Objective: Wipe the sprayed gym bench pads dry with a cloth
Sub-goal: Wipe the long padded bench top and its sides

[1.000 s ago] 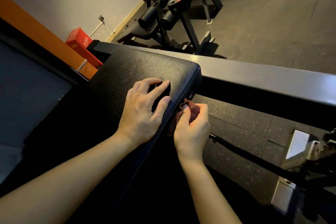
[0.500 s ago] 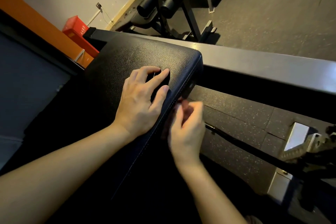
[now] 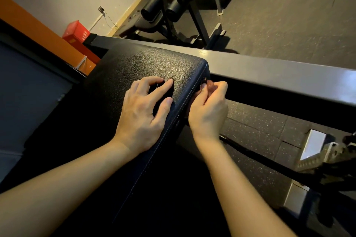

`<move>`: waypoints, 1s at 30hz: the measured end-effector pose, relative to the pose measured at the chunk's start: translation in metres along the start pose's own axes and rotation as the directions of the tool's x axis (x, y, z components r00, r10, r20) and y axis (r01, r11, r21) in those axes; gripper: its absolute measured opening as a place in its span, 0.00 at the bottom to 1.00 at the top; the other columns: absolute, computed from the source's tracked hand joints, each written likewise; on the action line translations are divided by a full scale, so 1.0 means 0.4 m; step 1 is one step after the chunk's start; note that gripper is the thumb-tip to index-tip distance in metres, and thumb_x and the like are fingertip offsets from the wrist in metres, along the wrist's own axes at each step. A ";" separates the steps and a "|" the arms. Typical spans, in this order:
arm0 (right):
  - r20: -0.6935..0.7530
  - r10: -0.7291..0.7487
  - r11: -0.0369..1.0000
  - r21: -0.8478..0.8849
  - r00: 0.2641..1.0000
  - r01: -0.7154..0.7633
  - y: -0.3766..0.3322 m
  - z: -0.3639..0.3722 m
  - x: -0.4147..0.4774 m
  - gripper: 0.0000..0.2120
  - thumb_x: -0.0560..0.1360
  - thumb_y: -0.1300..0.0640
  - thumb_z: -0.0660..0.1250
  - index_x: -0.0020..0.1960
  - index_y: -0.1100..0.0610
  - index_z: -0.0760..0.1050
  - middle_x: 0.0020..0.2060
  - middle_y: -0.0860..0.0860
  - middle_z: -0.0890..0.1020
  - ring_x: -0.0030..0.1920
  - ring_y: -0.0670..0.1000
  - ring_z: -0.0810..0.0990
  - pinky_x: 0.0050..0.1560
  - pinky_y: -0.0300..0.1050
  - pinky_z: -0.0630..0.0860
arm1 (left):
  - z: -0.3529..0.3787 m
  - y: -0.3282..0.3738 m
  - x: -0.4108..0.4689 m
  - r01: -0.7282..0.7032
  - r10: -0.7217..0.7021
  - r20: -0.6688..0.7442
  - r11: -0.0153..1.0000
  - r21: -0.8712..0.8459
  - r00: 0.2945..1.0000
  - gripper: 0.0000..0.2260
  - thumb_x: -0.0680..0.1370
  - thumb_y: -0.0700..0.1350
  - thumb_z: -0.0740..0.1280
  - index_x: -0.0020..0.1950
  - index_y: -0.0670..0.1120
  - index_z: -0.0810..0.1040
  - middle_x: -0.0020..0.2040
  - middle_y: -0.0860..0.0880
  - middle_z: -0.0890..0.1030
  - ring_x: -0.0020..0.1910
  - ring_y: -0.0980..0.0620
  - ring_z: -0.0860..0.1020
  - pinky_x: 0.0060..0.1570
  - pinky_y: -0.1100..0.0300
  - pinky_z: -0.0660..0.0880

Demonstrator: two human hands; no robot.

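Note:
A black textured bench pad fills the middle of the view, its stitched right edge running toward me. My left hand rests on top of the pad near that edge, fingers spread and slightly arched. My right hand grips a small dark reddish cloth and presses it against the pad's right side, close to the far corner. Most of the cloth is hidden inside my fingers.
A grey steel frame beam runs across just behind the pad. Another black exercise machine with roller pads stands farther back. A red box sits by the wall at left. Metal machine parts lie at right on the rubber floor.
My right hand has slid the cloth along the pad's side edge away from me, toward the far corner. My left hand has stayed on top of the pad.

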State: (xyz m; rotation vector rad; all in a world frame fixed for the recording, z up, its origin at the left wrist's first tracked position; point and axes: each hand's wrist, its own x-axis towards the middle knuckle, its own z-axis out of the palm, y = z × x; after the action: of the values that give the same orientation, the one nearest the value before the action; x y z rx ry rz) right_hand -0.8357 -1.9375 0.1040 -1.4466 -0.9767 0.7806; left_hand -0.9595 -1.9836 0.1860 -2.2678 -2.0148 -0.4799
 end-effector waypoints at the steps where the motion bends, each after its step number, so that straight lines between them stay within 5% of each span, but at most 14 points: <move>1: 0.016 -0.017 1.000 -0.012 1.000 0.017 0.000 -0.007 -0.037 0.06 0.81 0.56 0.61 0.51 0.59 0.70 0.41 0.56 0.83 0.41 0.62 0.81 0.37 0.54 0.74 | 0.001 -0.001 0.000 -0.003 0.003 -0.005 1.000 0.002 1.000 0.19 0.82 0.52 0.61 0.72 0.50 0.78 0.67 0.50 0.75 0.65 0.48 0.71 0.66 0.46 0.68; 5: 0.219 -0.114 0.993 0.020 0.969 0.112 -0.012 -0.062 -0.133 0.05 0.79 0.52 0.60 0.49 0.54 0.68 0.37 0.54 0.82 0.38 0.61 0.81 0.34 0.54 0.73 | 0.000 -0.002 -0.001 -0.008 0.008 -0.014 1.000 0.001 1.000 0.19 0.82 0.52 0.61 0.72 0.50 0.78 0.67 0.50 0.75 0.65 0.48 0.71 0.66 0.45 0.69; 13: 0.107 -0.012 0.999 0.052 0.994 0.006 0.016 -0.035 -0.103 0.09 0.80 0.51 0.59 0.50 0.57 0.70 0.40 0.55 0.83 0.40 0.61 0.82 0.39 0.58 0.76 | 0.001 0.001 -0.004 -0.004 0.004 -0.001 1.000 0.010 1.000 0.19 0.82 0.52 0.61 0.72 0.51 0.77 0.67 0.50 0.75 0.65 0.48 0.71 0.66 0.47 0.68; 17: 0.311 -0.191 0.981 0.034 0.931 0.190 0.035 -0.088 -0.139 0.06 0.79 0.50 0.59 0.49 0.53 0.68 0.38 0.53 0.81 0.38 0.60 0.80 0.34 0.52 0.72 | 0.002 -0.002 -0.001 0.001 -0.001 -0.013 1.000 0.003 1.000 0.19 0.82 0.53 0.61 0.71 0.50 0.78 0.66 0.50 0.75 0.65 0.47 0.72 0.66 0.48 0.68; 23: 0.092 -0.047 0.999 -0.021 0.995 0.049 0.020 -0.032 0.004 0.04 0.79 0.55 0.61 0.49 0.56 0.69 0.39 0.53 0.80 0.40 0.60 0.80 0.37 0.50 0.69 | 0.001 0.000 -0.002 0.000 0.000 -0.005 1.000 -0.003 1.000 0.19 0.82 0.52 0.61 0.71 0.50 0.78 0.66 0.49 0.75 0.64 0.47 0.72 0.66 0.44 0.69; 27: 0.348 -0.275 0.957 0.009 0.896 0.290 -0.011 -0.099 -0.179 0.07 0.79 0.51 0.60 0.50 0.54 0.69 0.38 0.52 0.81 0.37 0.59 0.79 0.33 0.50 0.69 | 0.005 -0.003 -0.002 -0.008 0.008 -0.019 1.000 -0.002 1.000 0.19 0.82 0.51 0.62 0.71 0.50 0.78 0.66 0.49 0.76 0.64 0.46 0.72 0.65 0.43 0.69; 30: 0.235 -0.178 0.975 -0.091 0.956 0.204 0.014 -0.055 -0.040 0.05 0.80 0.53 0.60 0.49 0.55 0.69 0.38 0.54 0.82 0.38 0.62 0.80 0.34 0.50 0.69 | 0.001 -0.001 -0.002 -0.003 0.003 -0.014 1.000 -0.004 1.000 0.19 0.82 0.52 0.61 0.71 0.50 0.78 0.66 0.49 0.75 0.64 0.46 0.72 0.65 0.44 0.69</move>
State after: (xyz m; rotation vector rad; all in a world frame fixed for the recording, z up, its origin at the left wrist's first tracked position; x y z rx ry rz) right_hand -0.8221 -1.9613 0.1000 -1.3551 -1.3342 0.7661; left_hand -0.9599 -1.9840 0.1853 -2.2629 -2.0057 -0.4990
